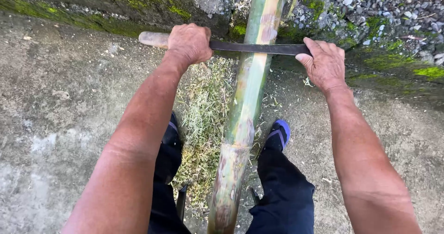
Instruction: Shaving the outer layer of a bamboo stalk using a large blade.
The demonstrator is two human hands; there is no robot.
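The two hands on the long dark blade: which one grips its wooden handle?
The left hand wraps the pale wooden handle; the right hand presses the dark metal blade instead.

No packages, labels, signs or screens show anywhere in this view.

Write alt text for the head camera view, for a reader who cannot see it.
A person draws a long dark blade across a green bamboo pole, left hand on the wooden handle, right hand pressing the blade's far end. The pole runs between their legs over a pile of pale shavings on a concrete floor, toward a mossy kerb and gravel.
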